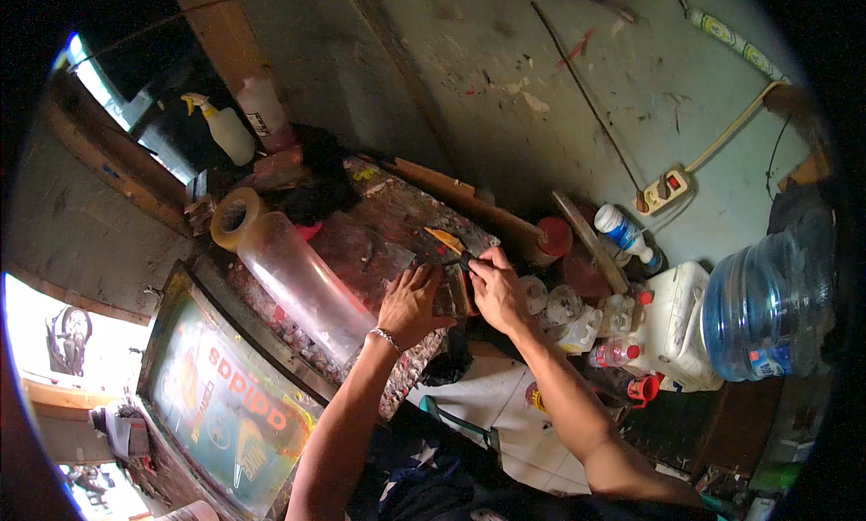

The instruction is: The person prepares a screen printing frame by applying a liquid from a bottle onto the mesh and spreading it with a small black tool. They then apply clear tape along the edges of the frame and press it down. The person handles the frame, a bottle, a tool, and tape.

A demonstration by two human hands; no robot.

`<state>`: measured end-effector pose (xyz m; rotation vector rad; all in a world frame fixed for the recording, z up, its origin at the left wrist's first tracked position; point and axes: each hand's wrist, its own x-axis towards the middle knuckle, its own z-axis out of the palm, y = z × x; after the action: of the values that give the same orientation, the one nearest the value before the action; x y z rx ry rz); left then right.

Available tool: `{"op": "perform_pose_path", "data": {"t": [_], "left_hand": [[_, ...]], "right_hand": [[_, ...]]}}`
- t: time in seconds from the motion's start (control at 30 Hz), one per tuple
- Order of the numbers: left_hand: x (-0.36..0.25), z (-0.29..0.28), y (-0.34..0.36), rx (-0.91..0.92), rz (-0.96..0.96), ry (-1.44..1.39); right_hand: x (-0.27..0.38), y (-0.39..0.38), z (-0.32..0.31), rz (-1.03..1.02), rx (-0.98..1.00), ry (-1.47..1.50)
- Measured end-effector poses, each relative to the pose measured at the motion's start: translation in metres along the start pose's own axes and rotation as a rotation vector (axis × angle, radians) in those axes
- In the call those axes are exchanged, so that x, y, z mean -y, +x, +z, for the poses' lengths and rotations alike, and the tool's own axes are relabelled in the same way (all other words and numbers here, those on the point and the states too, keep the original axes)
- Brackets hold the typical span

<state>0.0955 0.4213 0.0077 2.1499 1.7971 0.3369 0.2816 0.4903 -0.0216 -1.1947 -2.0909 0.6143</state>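
My left hand (410,295) lies with spread fingers on a dark piece (442,297) at the right part of the cluttered, stained workbench (356,219). My right hand (493,288) is closed on a slim yellow-and-black tool (444,239), apparently a cutter, just right of the left hand; its tip points up-left. Beside my left wrist lies a big clear plastic roll (302,282), with a tape roll (238,216) at its far end. Whatever is beneath the right fingers is partly hidden.
A printing screen frame (216,395) stands lower left. A spray bottle (228,135) is at back left. Several bottles (613,354), a white jerrycan (681,318) and a blue water jug (767,309) crowd the right. A power strip (661,190) is on the wall.
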Motion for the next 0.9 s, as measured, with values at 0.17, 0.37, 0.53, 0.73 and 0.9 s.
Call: {"op": "perform_pose_path", "data": {"t": [0.17, 0.37, 0.53, 0.73, 0.9], "left_hand": [[0.003, -0.003, 0.002, 0.027, 0.025, 0.021], [0.003, -0.001, 0.002, 0.054, 0.001, -0.032], [0.007, 0.0, 0.002, 0.065, 0.027, -0.005], [0.005, 0.001, 0.002, 0.088, 0.006, 0.044], [0.005, 0.003, 0.003, 0.073, 0.002, 0.024]], "right_hand": [[0.014, -0.039, -0.019, -0.068, 0.099, 0.012], [0.03, -0.062, -0.035, -0.01, 0.146, 0.064], [0.006, -0.004, -0.003, -0.037, 0.015, -0.027], [0.015, -0.042, -0.017, 0.029, 0.132, -0.003], [0.022, -0.077, -0.051, -0.008, 0.279, 0.09]]}}
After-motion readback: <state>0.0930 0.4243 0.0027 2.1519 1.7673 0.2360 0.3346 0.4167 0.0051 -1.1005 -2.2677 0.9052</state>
